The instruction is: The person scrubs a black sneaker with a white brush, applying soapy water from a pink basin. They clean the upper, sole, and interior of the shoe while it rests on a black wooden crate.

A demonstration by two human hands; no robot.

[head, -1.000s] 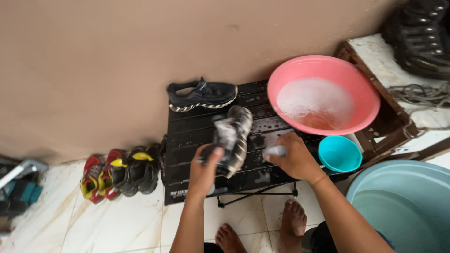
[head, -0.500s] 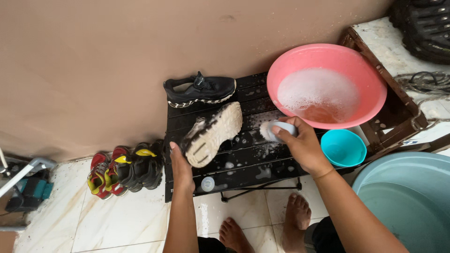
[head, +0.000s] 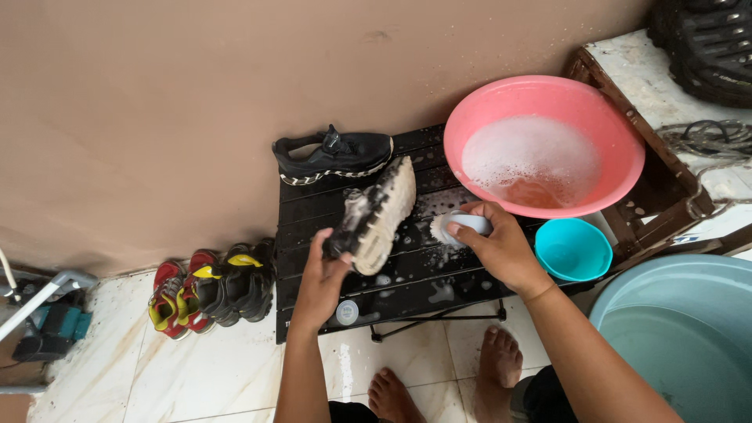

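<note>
Nearest the camera, two bare feet [head: 439, 384] stand on the pale tiled floor [head: 196, 376] at the front edge of the black slatted tabletop [head: 423, 274]. Above them the left hand [head: 321, 282] reaches forward with the forearm nearly straight, its fingers closed around the heel end of a soapy shoe [head: 372, 218], which is tilted on its side with the pale sole facing right and the toe pointing away toward the wall. The right hand [head: 497, 247] comes in from the right with the wrist bent inward, fingers wrapped over a small scrub brush [head: 458, 227] whose bristles rest on the wet slats just beside the shoe — near it, but not visibly touching. To scrub well, judged from this pose, the left grip should stay firm near the heel so the shoe does not roll, and the brush should meet the sole flat, working along its length. A small round cap [head: 347, 312] lies on the slats near the left wrist. Farther out, a turquoise cup [head: 573, 249] sits beside the right hand; beyond it a pink basin [head: 548, 145] holds foamy water. A second black shoe [head: 333, 155] rests upright at the rear — against the tan wall [head: 196, 102].
</note>
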